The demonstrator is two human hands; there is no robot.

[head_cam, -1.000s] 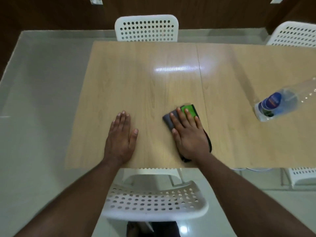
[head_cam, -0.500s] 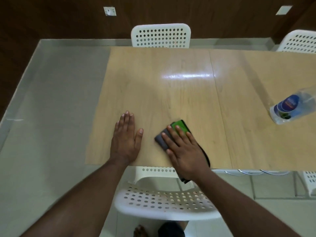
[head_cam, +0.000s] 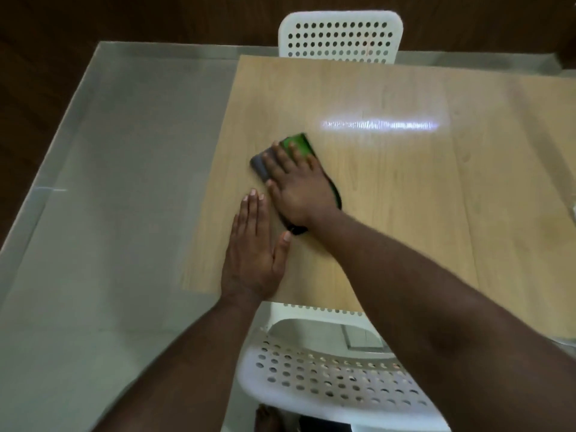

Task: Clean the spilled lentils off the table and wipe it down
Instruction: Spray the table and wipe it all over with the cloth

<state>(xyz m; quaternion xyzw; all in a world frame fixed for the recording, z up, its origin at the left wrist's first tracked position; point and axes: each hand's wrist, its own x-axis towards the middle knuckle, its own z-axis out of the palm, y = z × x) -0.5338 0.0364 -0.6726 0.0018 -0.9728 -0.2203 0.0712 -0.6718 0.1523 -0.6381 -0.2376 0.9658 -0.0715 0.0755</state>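
Observation:
A folded cloth, grey with a green patch and dark edge [head_cam: 299, 143], lies on the light wooden table [head_cam: 405, 188] near its left side. My right hand [head_cam: 297, 185] presses flat on top of it with straight, spread fingers, covering most of it. My left hand [head_cam: 254, 247] rests flat on the table just below and left of the cloth, fingers together, its thumb tip close to the cloth's near end. No lentils show on the tabletop.
A white perforated chair [head_cam: 339, 35] stands at the table's far side. Another white chair [head_cam: 330, 378] is under the near edge below my arms. Pale floor [head_cam: 109, 213] lies left of the table.
My right hand has slid the cloth away from the near edge and to the left, past my left hand's fingertips. The view has swung left, so the water bottle is out of frame.

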